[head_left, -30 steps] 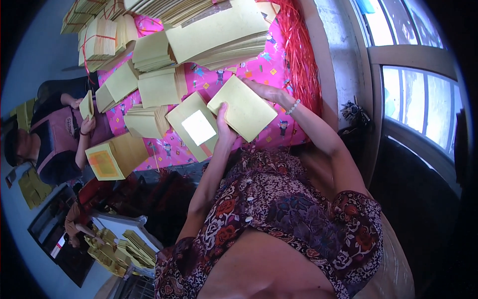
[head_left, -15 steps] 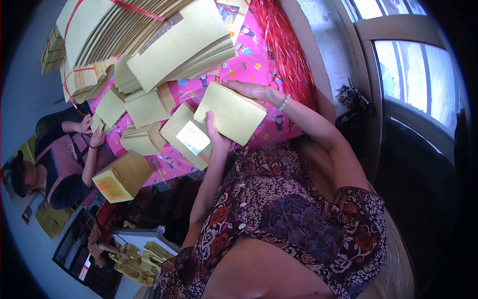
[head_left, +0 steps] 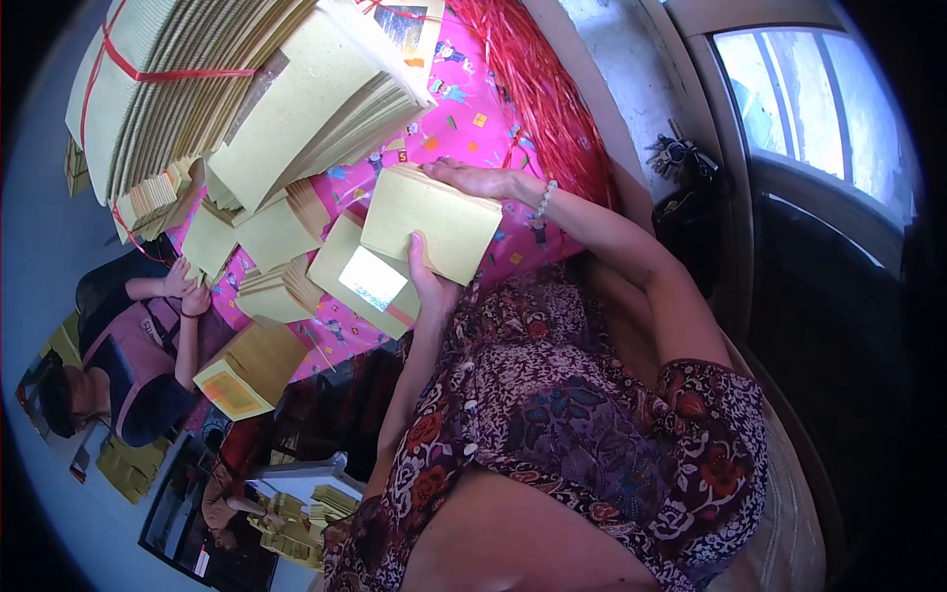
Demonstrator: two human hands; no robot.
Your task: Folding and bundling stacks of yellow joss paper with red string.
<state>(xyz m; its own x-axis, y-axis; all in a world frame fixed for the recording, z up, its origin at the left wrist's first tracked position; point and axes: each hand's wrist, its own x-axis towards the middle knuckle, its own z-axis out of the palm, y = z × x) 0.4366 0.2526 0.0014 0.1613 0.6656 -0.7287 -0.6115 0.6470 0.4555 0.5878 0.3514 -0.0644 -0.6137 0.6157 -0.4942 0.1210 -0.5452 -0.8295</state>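
A thick stack of pale yellow paper (head_left: 431, 219) is tilted up in front of me, just over the pink patterned cover of the table. My left hand (head_left: 432, 284) grips its lower edge, thumb on the front face and the other fingers hidden behind. Along the upper right edge lies my right hand (head_left: 475, 182), fingers stretched flat against the sheets, a beaded bracelet on the wrist. Partly behind the stack rests a larger yellow bundle (head_left: 332, 261) with a shiny white label (head_left: 373, 279).
Tall paper bundles (head_left: 182, 94) tied with red string stand at the far left, beside smaller stacks (head_left: 281, 227). Red plastic strands (head_left: 552, 109) hang over the far right. A co-worker (head_left: 148, 345) handles paper at the left. A yellow block (head_left: 252, 370) sits at the table's edge.
The whole view has shifted a little. The stack in my hands has turned slightly, its upper edge now more level. Both hands keep their places on it.
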